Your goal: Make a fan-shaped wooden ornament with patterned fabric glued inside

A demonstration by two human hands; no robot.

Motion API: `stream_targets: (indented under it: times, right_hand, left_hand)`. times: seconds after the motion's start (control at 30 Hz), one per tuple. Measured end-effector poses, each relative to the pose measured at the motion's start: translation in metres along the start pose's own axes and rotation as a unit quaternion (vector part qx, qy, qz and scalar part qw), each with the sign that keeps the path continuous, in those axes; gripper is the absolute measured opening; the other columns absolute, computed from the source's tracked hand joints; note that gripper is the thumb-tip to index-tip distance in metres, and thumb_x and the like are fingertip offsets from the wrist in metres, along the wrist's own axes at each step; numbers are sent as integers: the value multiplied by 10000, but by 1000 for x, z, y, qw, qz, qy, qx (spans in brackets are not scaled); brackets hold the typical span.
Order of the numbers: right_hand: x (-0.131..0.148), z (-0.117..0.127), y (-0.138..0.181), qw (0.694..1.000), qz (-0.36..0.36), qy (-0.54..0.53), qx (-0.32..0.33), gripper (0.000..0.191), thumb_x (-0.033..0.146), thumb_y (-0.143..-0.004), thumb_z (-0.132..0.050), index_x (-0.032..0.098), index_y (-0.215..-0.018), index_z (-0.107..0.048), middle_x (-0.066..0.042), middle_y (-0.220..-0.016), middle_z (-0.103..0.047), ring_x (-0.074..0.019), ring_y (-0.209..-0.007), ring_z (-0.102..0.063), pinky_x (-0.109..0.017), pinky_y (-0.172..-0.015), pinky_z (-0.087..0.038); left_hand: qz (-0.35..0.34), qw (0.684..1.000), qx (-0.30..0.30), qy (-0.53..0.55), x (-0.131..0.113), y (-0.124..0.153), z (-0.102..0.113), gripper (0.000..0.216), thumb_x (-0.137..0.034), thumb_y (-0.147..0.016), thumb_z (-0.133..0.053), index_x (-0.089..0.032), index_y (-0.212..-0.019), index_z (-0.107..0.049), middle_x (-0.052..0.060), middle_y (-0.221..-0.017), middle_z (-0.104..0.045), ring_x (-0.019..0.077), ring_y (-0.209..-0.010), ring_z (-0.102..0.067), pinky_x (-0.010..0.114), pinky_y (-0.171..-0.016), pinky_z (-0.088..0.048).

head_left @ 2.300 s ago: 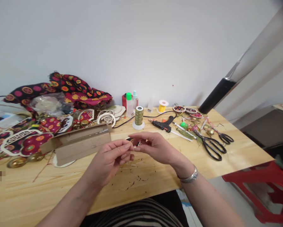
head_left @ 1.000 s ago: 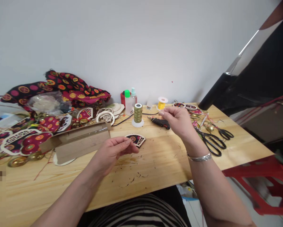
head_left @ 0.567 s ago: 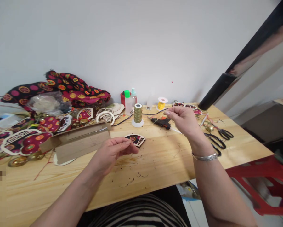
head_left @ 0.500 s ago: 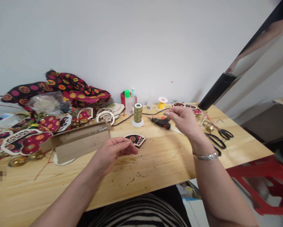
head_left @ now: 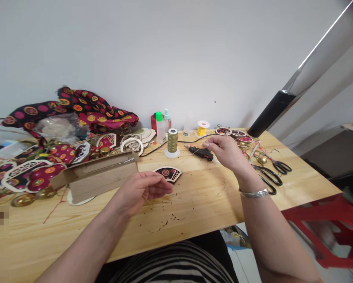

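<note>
My left hand (head_left: 142, 190) hovers over the wooden table, thumb and index finger pinched together; what sits between them is too small to make out. Just beyond its fingertips lies a fan-shaped ornament (head_left: 168, 173) with a pale wooden frame and dark patterned fabric. My right hand (head_left: 226, 152) is raised, its fingers pinched at the end of a thin thread (head_left: 196, 151) that is hard to follow against the background. Behind that hand is a black glue gun (head_left: 202, 153). A cone of olive-gold thread (head_left: 172, 141) stands upright between the hands, farther back.
Black-handled scissors (head_left: 269, 177) lie right of my right wrist. An open cardboard box (head_left: 102, 177), patterned ornaments (head_left: 43, 177) and bunched fabric (head_left: 96, 108) fill the left. Bottles (head_left: 161, 131) and a yellow spool (head_left: 202, 129) stand by the wall. A red stool (head_left: 317, 220) is at right.
My right hand has lowered slightly and shifted a little to the left, still pinched. My left hand stays almost where it was.
</note>
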State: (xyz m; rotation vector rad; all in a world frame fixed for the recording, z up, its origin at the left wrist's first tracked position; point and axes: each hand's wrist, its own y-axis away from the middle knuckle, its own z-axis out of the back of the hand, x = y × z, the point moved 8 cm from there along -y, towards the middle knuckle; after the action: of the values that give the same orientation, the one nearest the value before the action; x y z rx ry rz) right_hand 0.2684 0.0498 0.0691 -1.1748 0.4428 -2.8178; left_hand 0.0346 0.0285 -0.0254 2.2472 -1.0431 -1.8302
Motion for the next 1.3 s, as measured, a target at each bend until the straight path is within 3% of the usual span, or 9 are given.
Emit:
stream_targets:
  times: [0.27, 0.63, 1.03, 1.3]
  right_hand:
    - [-2, 1, 0, 1000, -10, -8, -7, 226, 295, -808, -552, 148, -661, -641, 15, -564, -525, -114, -552, -431, -261, -550, -329]
    - [-7, 0, 0, 1000, 6, 13, -4, 178, 257, -815, -578, 157, -750, -711, -21, -662, -667, -143, -605, -555, -273, -584, -391]
    - [10, -2, 4, 980, 97, 173, 11, 192, 131, -863, -548, 165, -774, -714, -78, -809, -689, -190, -767, -594, -295, -695, -398]
    - [20, -3, 6, 965, 109, 236, -19, 164, 126, -881, -552, 138, -789, -686, -95, -788, -680, -207, -766, -575, -292, -701, -386]
  left_hand:
    - [-14, 1000, -5, -2, -1, -1, -1, 178, -290, -648, -765, -115, -666, -741, 101, -705, -763, 186, -653, -707, 256, -639, -535]
    - [-24, 1000, -11, -6, -2, 0, 3, 178, -292, -629, -777, -121, -646, -732, 90, -678, -750, 180, -634, -690, 265, -638, -525]
    - [-35, 999, -16, -23, -4, -1, 6, 177, -305, -655, -755, -129, -644, -736, 85, -685, -751, 168, -646, -677, 262, -648, -502]
    - [-35, 999, -13, -23, -3, -1, 6, 183, -321, -648, -762, -140, -652, -736, 76, -684, -753, 172, -646, -680, 264, -645, -501]
